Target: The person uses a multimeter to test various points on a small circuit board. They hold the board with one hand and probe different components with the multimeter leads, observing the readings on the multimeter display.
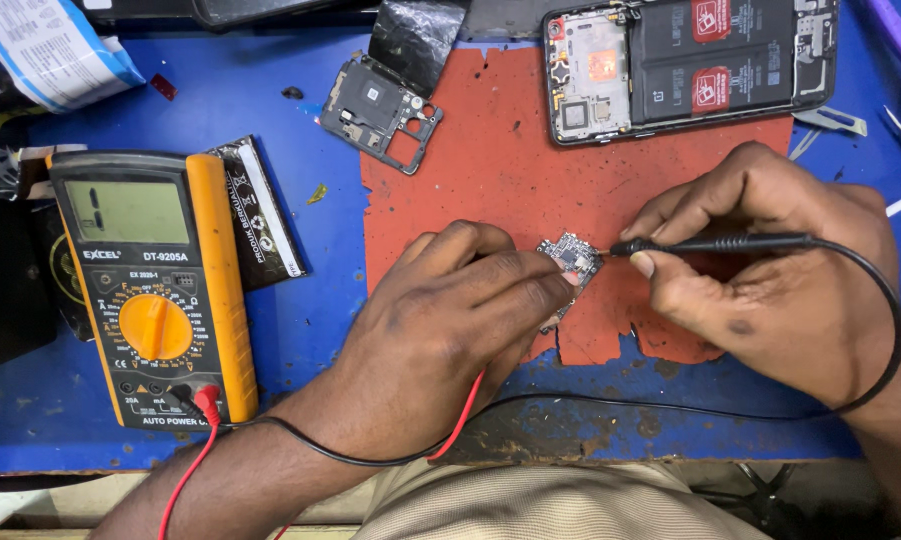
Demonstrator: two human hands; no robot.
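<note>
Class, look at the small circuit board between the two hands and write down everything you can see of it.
The small circuit board is a dark, irregular piece studded with tiny silvery and grey components. It lies tilted on the worn red mat, near the mat's lower edge. The left hand covers its lower left part, fingers pinning it down. The right hand holds a black probe whose tip meets the board's right edge. Its underside and hidden part cannot be seen.
</note>
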